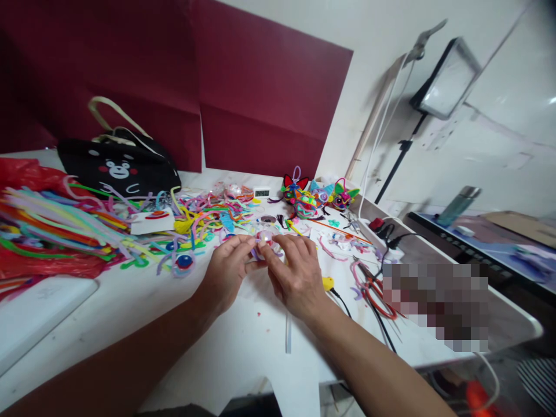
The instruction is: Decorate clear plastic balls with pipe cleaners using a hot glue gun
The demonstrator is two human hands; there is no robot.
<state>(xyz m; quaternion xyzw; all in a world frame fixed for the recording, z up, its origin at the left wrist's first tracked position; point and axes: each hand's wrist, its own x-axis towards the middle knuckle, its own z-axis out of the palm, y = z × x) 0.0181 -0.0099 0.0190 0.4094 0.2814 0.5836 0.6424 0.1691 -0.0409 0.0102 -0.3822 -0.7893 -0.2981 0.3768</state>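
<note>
Our left hand [226,267] and right hand [297,271] pinch a small, shiny pinkish piece [264,236] between fingertips — over the white worktop [234,347].

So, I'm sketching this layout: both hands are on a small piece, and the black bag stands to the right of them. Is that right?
No: the head view shows the black bag on the left, not the right. The left hand and right hand are indeed on the small piece.

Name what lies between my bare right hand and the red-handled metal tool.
In the head view, a partly hidden yellow object with a black cord, then pink and purple strips, lie between the right hand and the red-handled tool.
</note>
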